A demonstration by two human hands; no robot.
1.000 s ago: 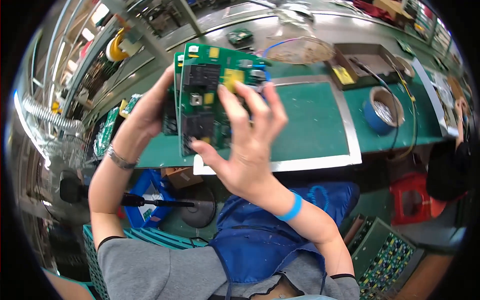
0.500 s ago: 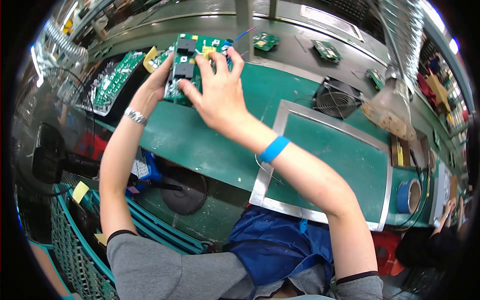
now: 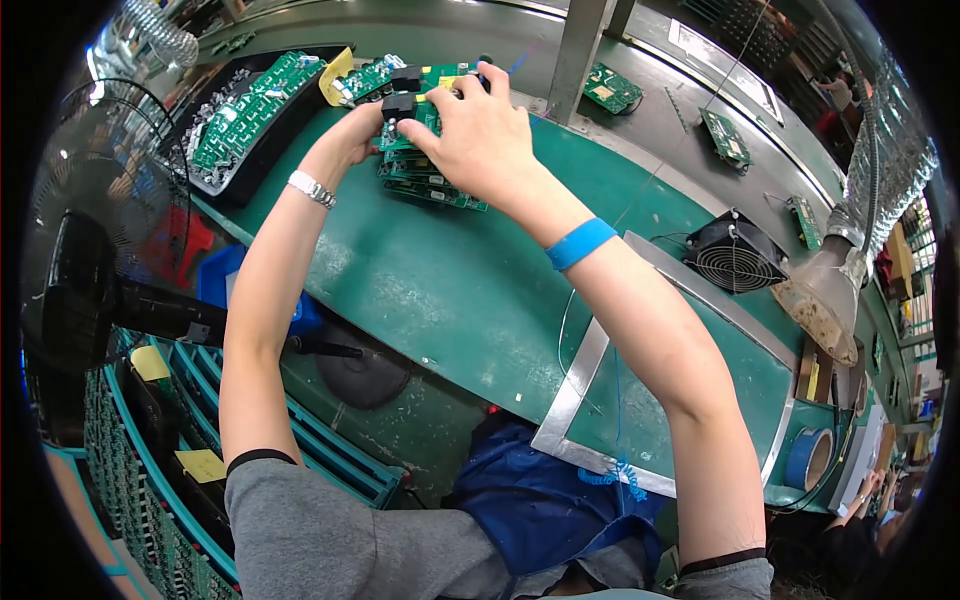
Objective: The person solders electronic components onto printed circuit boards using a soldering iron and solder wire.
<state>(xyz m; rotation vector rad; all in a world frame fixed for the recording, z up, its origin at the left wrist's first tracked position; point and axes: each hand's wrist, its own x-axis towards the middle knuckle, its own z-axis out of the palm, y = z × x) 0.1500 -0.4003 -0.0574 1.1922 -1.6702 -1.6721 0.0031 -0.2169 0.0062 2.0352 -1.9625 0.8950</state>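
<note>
A green circuit board (image 3: 428, 112) with square black components is between my hands at the far side of the bench. My left hand (image 3: 350, 138) is closed on its left edge, its fingertips partly hidden. Across the board's top reaches my right hand (image 3: 482, 135), thumb by a black component and fingers curled at the far right edge. Several more boards lie in a stack (image 3: 425, 188) directly under the held one; whether it rests on them I cannot tell. Beside the stack are a populated board (image 3: 370, 78) and a yellow piece (image 3: 336, 76).
A black bin (image 3: 262, 165) of circuit boards stands at the left. To the right are a metal frame (image 3: 580, 385), a black fan (image 3: 735, 250), blue tape (image 3: 808, 458) and a duct hood (image 3: 825, 300). More boards (image 3: 612, 88) lie beyond the bench; a rack (image 3: 290, 425) stands lower left.
My view has swung, shifting the bench in the picture. Both hands have carried the circuit board farther away, and it now lies flatter above the stack of boards, which shows more.
</note>
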